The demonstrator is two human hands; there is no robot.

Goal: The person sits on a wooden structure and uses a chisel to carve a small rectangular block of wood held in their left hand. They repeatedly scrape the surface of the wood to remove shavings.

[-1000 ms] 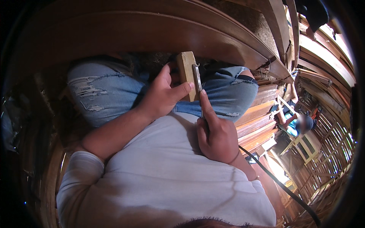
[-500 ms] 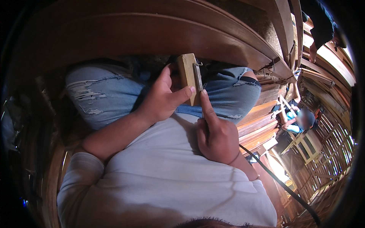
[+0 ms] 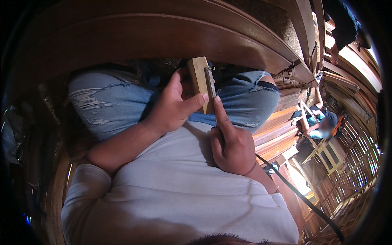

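My left hand [image 3: 173, 102] is closed around a pale wooden block [image 3: 199, 77], which stands tilted above my lap. Its thumb presses on the near part of the block. My right hand [image 3: 233, 145] has its index finger stretched along a narrow, flat, chisel-like metal tool [image 3: 211, 85], with the other fingers curled in. The tool lies along the right side of the block, and a small thin curl shows at its far end. Its handle, if any, is hidden in the right hand.
A large dark brown board [image 3: 163, 36] curves across just beyond my knees. A black cable [image 3: 302, 198] runs at lower right. Stacked planks [image 3: 277, 141] lie to the right, near a co-worker [image 3: 320, 124]. Another person [image 3: 343, 28] is at upper right.
The block and the tool have shifted slightly left, and my right index fingertip with them. Both hands keep their hold. The co-worker at right has moved a little.
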